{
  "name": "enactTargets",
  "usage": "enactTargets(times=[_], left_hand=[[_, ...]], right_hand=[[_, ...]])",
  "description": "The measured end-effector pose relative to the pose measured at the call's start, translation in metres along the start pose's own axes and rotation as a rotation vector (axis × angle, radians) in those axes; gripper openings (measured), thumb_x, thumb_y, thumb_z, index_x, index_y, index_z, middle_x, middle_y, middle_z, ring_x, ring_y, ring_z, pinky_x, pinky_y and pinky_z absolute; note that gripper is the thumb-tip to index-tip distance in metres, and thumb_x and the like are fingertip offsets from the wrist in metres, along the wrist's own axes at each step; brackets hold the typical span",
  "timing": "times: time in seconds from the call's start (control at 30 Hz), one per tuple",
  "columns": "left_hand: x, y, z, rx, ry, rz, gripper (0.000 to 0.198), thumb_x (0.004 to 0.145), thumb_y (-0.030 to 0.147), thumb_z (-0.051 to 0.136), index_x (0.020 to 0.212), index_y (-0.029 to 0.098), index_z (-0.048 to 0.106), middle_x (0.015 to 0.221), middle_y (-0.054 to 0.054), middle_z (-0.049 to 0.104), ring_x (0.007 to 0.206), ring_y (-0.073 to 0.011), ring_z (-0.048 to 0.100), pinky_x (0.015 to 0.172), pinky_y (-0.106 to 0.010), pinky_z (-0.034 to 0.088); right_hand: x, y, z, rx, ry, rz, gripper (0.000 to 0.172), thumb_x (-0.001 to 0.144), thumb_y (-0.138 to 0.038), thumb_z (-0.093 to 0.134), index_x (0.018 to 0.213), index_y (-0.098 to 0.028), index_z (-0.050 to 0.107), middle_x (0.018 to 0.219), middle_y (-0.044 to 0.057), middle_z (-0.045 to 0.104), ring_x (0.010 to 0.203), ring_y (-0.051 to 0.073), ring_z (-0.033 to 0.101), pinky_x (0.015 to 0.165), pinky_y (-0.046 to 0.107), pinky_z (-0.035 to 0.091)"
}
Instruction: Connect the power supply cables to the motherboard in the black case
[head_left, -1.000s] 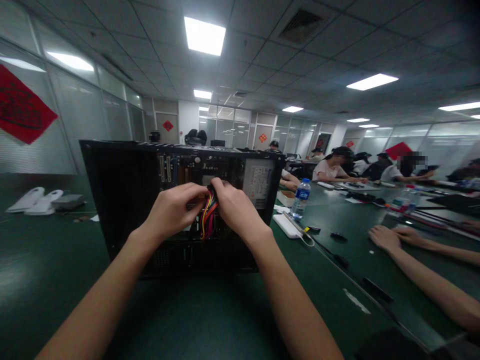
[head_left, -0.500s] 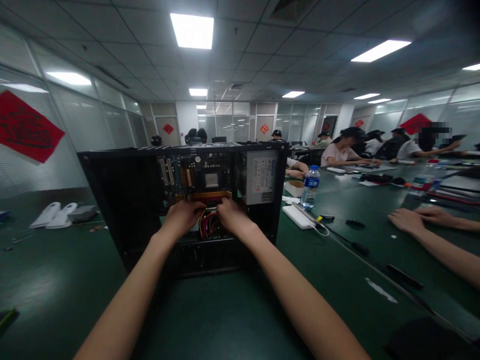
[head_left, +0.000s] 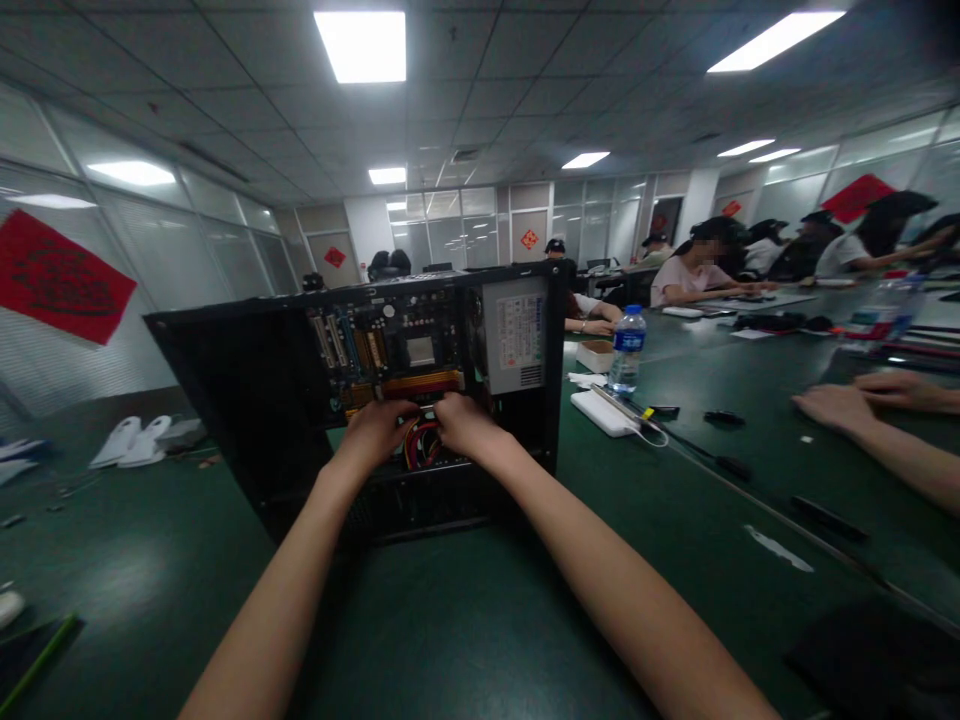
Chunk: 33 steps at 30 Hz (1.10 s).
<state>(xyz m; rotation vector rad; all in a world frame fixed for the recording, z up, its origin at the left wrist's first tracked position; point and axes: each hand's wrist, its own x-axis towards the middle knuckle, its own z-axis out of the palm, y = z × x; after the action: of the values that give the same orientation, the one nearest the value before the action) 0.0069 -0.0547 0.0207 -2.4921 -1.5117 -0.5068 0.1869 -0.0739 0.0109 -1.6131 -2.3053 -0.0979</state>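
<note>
An open black computer case (head_left: pixel 225 400) stands upright in front of me on the green table. Inside are the motherboard (head_left: pixel 439 318), a row of orange and yellow memory slots (head_left: pixel 424 383) and the grey power supply (head_left: pixel 517 335). Just below the slots, my left hand (head_left: pixel 375 432) has its fingers curled in. My right hand (head_left: pixel 469 425) is pinched a little to the right at the same height. A thin edge shows between the fingertips, too hidden to name. Bundled coloured power cables (head_left: pixel 424 445) hang directly under both hands.
Right of the case are a water bottle (head_left: pixel 628 350), a white power bank (head_left: pixel 602 412) with a cable and a small box (head_left: pixel 595 356). Another person's hands (head_left: pixel 836 405) rest at the right. White slippers (head_left: pixel 135 442) lie left. Several people sit farther back.
The view has tilted and shifted slightly, so the case appears a little higher and more slanted. Both hands stay below the memory slots with fingers closed.
</note>
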Motion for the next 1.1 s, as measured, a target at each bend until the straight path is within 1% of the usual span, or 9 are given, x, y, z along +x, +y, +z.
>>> enactTargets(times=[0.17, 0.37, 0.5, 0.63, 0.77, 0.9, 1.1], left_hand=[[0.0, 0.004, -0.003, 0.109, -0.042, -0.051, 0.033, 0.095, 0.036, 0.054, 0.122, 0.028, 0.071, 0.116, -0.007, 0.075, 0.108, -0.0302, 0.069, 0.087, -0.037, 0.053], [0.001, 0.014, -0.007, 0.17, -0.041, -0.054, 0.032, 0.095, 0.035, 0.052, 0.117, 0.029, 0.074, 0.114, -0.009, 0.075, 0.106, -0.0311, 0.07, 0.086, -0.037, 0.053], [0.001, 0.014, -0.006, 0.186, -0.064, -0.053, 0.033, 0.095, 0.035, 0.052, 0.12, 0.029, 0.073, 0.116, -0.01, 0.074, 0.108, -0.031, 0.07, 0.087, -0.037, 0.053], [0.001, 0.012, -0.004, 0.201, -0.074, -0.041, 0.035, 0.094, 0.035, 0.051, 0.122, 0.029, 0.072, 0.114, -0.011, 0.075, 0.106, -0.0324, 0.07, 0.086, -0.038, 0.052], [0.002, 0.011, -0.004, 0.188, -0.075, -0.054, 0.035, 0.094, 0.034, 0.051, 0.122, 0.029, 0.071, 0.114, -0.01, 0.075, 0.106, -0.0306, 0.07, 0.085, -0.036, 0.052], [0.004, 0.013, -0.005, 0.157, -0.102, -0.077, 0.034, 0.095, 0.035, 0.049, 0.118, 0.026, 0.072, 0.111, -0.011, 0.075, 0.103, -0.0285, 0.071, 0.085, -0.035, 0.051], [0.01, 0.009, -0.002, 0.146, -0.108, -0.026, 0.032, 0.092, 0.028, 0.051, 0.114, 0.028, 0.074, 0.111, -0.01, 0.076, 0.103, -0.0264, 0.071, 0.086, -0.033, 0.051]], right_hand=[[-0.002, -0.001, -0.002, 0.01, 0.009, 0.006, 0.027, 0.09, -0.015, 0.056, 0.111, -0.009, 0.072, 0.116, 0.021, 0.068, 0.107, 0.028, 0.068, 0.087, 0.031, 0.052], [-0.005, -0.002, -0.004, 0.006, 0.01, 0.007, 0.03, 0.089, -0.013, 0.054, 0.112, -0.008, 0.072, 0.116, 0.022, 0.068, 0.107, 0.03, 0.068, 0.087, 0.033, 0.052], [-0.004, -0.002, 0.0, 0.007, 0.009, 0.001, 0.031, 0.089, -0.012, 0.054, 0.113, -0.008, 0.072, 0.116, 0.023, 0.068, 0.107, 0.029, 0.068, 0.087, 0.032, 0.052], [-0.002, -0.002, 0.004, 0.008, 0.019, -0.024, 0.032, 0.088, -0.011, 0.053, 0.115, -0.008, 0.071, 0.116, 0.023, 0.067, 0.108, 0.029, 0.068, 0.087, 0.033, 0.052], [-0.002, -0.003, 0.005, 0.005, 0.024, -0.021, 0.031, 0.088, -0.012, 0.053, 0.113, -0.008, 0.072, 0.115, 0.021, 0.068, 0.105, 0.03, 0.068, 0.085, 0.033, 0.053], [-0.003, -0.005, 0.004, 0.011, 0.02, -0.024, 0.03, 0.089, -0.014, 0.053, 0.112, -0.009, 0.072, 0.115, 0.021, 0.068, 0.106, 0.029, 0.068, 0.085, 0.033, 0.053], [-0.003, -0.007, 0.001, -0.008, 0.004, -0.037, 0.032, 0.087, -0.01, 0.051, 0.111, -0.009, 0.071, 0.113, 0.02, 0.068, 0.103, 0.03, 0.069, 0.083, 0.035, 0.054]])
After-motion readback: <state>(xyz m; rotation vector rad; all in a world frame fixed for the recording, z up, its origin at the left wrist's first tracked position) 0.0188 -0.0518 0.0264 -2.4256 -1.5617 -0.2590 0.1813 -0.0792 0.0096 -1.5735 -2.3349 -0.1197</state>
